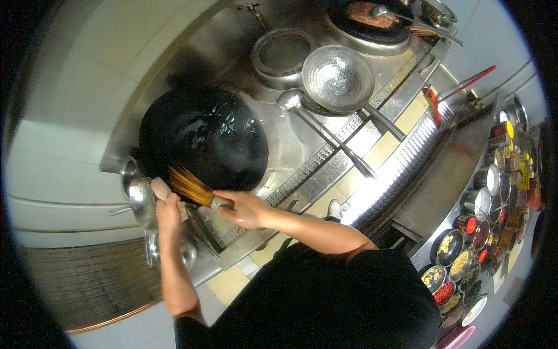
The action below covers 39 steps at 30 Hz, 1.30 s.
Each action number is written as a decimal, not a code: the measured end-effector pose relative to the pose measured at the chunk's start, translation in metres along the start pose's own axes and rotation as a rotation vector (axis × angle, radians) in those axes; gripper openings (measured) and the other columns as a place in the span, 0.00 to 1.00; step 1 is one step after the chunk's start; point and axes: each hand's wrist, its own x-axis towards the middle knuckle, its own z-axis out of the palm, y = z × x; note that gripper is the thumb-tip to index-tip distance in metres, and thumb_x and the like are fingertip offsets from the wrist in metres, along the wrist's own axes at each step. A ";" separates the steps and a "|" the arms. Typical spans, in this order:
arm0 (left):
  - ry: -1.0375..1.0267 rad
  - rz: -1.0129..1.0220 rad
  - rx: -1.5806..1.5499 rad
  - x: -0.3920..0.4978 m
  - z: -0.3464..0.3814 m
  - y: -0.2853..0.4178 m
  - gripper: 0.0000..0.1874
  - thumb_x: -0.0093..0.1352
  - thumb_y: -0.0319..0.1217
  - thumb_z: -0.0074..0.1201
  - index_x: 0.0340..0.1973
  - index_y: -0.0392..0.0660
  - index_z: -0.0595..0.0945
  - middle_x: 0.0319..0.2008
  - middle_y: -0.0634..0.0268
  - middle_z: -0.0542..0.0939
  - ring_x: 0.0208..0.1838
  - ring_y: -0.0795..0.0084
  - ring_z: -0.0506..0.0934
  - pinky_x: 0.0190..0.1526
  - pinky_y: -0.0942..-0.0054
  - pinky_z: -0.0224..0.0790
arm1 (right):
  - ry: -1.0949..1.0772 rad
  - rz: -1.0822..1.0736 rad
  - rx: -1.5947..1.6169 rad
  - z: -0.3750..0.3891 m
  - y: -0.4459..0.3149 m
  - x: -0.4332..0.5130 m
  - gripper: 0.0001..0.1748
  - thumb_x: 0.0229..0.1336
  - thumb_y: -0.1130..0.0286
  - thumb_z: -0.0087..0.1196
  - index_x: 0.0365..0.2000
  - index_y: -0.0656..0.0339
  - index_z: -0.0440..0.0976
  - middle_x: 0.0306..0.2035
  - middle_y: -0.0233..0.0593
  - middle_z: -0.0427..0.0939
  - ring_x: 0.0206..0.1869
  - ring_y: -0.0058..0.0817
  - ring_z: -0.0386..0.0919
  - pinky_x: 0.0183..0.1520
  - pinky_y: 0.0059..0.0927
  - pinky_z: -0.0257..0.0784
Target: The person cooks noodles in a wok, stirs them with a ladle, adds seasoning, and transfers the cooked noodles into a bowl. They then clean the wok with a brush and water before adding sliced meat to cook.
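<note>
A large black wok [192, 131] sits on the steel range before me, with light glinting off its inside. My right hand [244, 209] grips the bound end of a bamboo wok brush [192, 185], whose bristles reach the wok's near left edge. In my left hand [169, 211] is a folded pale cloth [161, 188], held beside that same edge. Whether the cloth wraps a wok handle is hidden. Close to the left of the cloth stands a steel bowl [142, 198].
A perforated strainer [338, 78] and a ladle [320, 126] lie on the range. Behind them is another ring burner [283, 52]. A second wok with food [370, 19] stands at top right. Several ingredient bowls line the counter [425, 261] at right.
</note>
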 end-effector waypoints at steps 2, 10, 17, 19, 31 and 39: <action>0.000 0.045 0.061 -0.014 0.011 0.035 0.14 0.65 0.36 0.47 0.27 0.36 0.75 0.19 0.65 0.72 0.21 0.73 0.69 0.25 0.70 0.62 | 0.027 -0.024 0.159 -0.011 0.010 0.000 0.35 0.58 0.54 0.55 0.63 0.57 0.64 0.45 0.55 0.81 0.40 0.35 0.81 0.46 0.34 0.75; 0.226 0.284 0.792 -0.064 0.052 0.092 0.21 0.61 0.40 0.51 0.23 0.28 0.79 0.23 0.37 0.79 0.32 0.39 0.79 0.38 0.49 0.70 | -0.079 -0.100 0.490 -0.043 0.058 -0.019 0.31 0.66 0.75 0.52 0.67 0.55 0.59 0.33 0.31 0.77 0.22 0.12 0.68 0.23 0.21 0.68; 0.294 0.294 0.724 -0.065 0.050 0.062 0.21 0.63 0.40 0.52 0.26 0.29 0.79 0.24 0.37 0.79 0.31 0.38 0.79 0.37 0.49 0.69 | 0.038 -0.255 -0.203 -0.047 0.084 -0.004 0.33 0.59 0.61 0.59 0.64 0.43 0.65 0.23 0.37 0.78 0.19 0.32 0.73 0.23 0.36 0.70; 0.360 0.258 0.614 -0.055 0.041 0.038 0.21 0.63 0.40 0.51 0.25 0.29 0.78 0.23 0.40 0.79 0.27 0.43 0.78 0.34 0.51 0.69 | 0.150 -0.059 -0.676 -0.076 0.085 0.008 0.30 0.51 0.55 0.59 0.57 0.43 0.72 0.23 0.41 0.80 0.24 0.37 0.78 0.25 0.42 0.74; 0.116 -0.187 -0.695 0.000 0.045 -0.179 0.11 0.63 0.34 0.51 0.21 0.50 0.67 0.19 0.71 0.69 0.19 0.73 0.65 0.23 0.71 0.58 | 0.701 0.319 -1.127 -0.128 0.143 -0.054 0.23 0.55 0.69 0.52 0.53 0.46 0.75 0.33 0.49 0.74 0.30 0.39 0.78 0.32 0.41 0.76; -0.142 -0.356 -0.908 -0.022 0.102 -0.172 0.07 0.66 0.36 0.52 0.28 0.49 0.74 0.25 0.70 0.74 0.27 0.71 0.72 0.28 0.75 0.70 | 1.391 0.073 -0.620 -0.073 0.243 -0.135 0.19 0.58 0.71 0.52 0.50 0.63 0.75 0.48 0.50 0.77 0.51 0.46 0.75 0.54 0.45 0.69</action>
